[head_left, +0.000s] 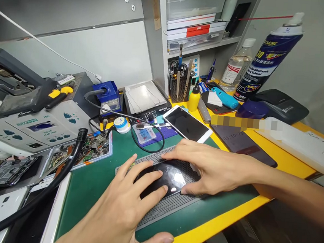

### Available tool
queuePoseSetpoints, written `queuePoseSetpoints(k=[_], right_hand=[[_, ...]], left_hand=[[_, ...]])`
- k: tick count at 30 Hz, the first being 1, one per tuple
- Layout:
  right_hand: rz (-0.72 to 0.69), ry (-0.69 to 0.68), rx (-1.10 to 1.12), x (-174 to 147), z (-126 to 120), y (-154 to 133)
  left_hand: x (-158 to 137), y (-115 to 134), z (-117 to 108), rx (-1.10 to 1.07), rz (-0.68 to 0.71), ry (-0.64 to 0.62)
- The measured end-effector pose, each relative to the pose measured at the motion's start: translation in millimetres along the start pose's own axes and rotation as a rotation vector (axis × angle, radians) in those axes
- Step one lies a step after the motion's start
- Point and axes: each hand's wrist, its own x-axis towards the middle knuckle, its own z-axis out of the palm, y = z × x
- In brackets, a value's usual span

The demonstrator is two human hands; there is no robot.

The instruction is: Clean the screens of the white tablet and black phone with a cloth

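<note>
A glossy black phone-shaped panel (170, 177) lies flat on a grey honeycomb-patterned pad (155, 216); I cannot tell if it is a whole phone or only a screen. My left hand (132, 195) is open over its left end, fingers spread, with several fingertips resting on the panel and its near edge. My right hand (206, 167) spans the right end, index finger at the far edge and thumb at the near edge, gripping it. Part of the panel is hidden under both hands. Light reflects off its middle.
Behind the pad lies a white phone (189, 123); a dark phone showing a timer (242, 144) is to the right. A black cable (132, 134) loops over the green mat (86, 190). At left stand a grey soldering station (44, 125) and a black hose (68, 169). A spray can (266, 63) stands back right.
</note>
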Motion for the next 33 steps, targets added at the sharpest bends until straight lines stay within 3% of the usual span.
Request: queuePoseSetpoints(k=[12, 33], right_hand=[[-0.005, 0.009, 0.007, -0.4, 0.6, 0.9], [0.0, 0.006, -0.012, -0.2, 0.2, -1.3]], left_hand=[[16.6, 5.8, 2.1, -0.165, -0.073, 0.108], [28.2, 8.3, 0.6, -0.174, -0.076, 0.034]])
